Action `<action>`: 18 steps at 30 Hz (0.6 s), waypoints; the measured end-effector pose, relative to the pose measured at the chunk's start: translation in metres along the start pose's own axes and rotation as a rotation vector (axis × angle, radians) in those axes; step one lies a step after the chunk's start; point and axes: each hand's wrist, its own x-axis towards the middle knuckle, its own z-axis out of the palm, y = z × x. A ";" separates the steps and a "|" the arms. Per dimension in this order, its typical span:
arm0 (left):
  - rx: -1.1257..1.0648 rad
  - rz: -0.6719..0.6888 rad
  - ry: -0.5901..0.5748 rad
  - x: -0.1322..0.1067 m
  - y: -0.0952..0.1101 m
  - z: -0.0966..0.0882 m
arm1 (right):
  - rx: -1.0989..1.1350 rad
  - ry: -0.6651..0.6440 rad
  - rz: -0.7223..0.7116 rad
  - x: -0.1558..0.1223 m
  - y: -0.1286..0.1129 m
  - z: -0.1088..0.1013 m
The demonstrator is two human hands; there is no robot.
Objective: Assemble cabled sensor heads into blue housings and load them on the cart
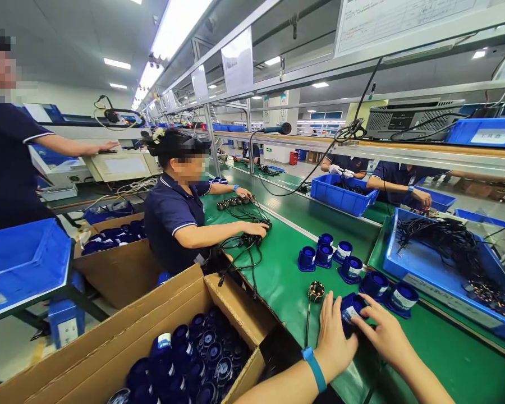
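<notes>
My left hand (335,335) and my right hand (382,326) are closed around the two sides of a dark blue plastic housing (350,307) with a white label, low over the green mat. A blue band circles my left wrist. Just beyond my left hand lies a ring-shaped copper coil (316,291), its black cable running toward me. Several similar blue housings stand behind the held one, among them a labelled housing (403,296) to the right and another housing (307,258) to the left.
A cardboard box (122,336) full of blue housings stands at lower left. A co-worker (172,219) handles black cables and coils on the green bench (278,269). At right sits a blue tray (429,280) of cabled parts. A shelf (294,140) runs overhead with a hanging cord.
</notes>
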 end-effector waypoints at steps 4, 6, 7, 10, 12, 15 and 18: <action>-0.014 0.015 -0.034 0.001 -0.003 0.002 | -0.005 -0.103 0.031 0.005 -0.017 -0.013; -0.060 -0.003 -0.012 0.001 -0.002 0.002 | 0.029 -0.137 0.031 0.004 -0.023 -0.018; -0.078 -0.012 -0.002 0.001 -0.001 0.002 | 0.046 -0.129 0.036 0.000 -0.022 -0.021; -0.068 -0.010 0.013 -0.001 0.004 0.000 | 0.055 0.010 0.100 -0.030 0.001 -0.027; -0.054 -0.007 0.034 0.000 0.007 0.000 | 0.049 0.102 0.128 -0.059 0.026 -0.026; -0.101 -0.069 0.051 0.005 0.010 0.000 | 0.043 0.089 0.072 -0.095 0.052 -0.010; -0.150 -0.126 -0.032 0.013 0.011 0.002 | -0.006 0.102 0.041 -0.102 0.045 0.014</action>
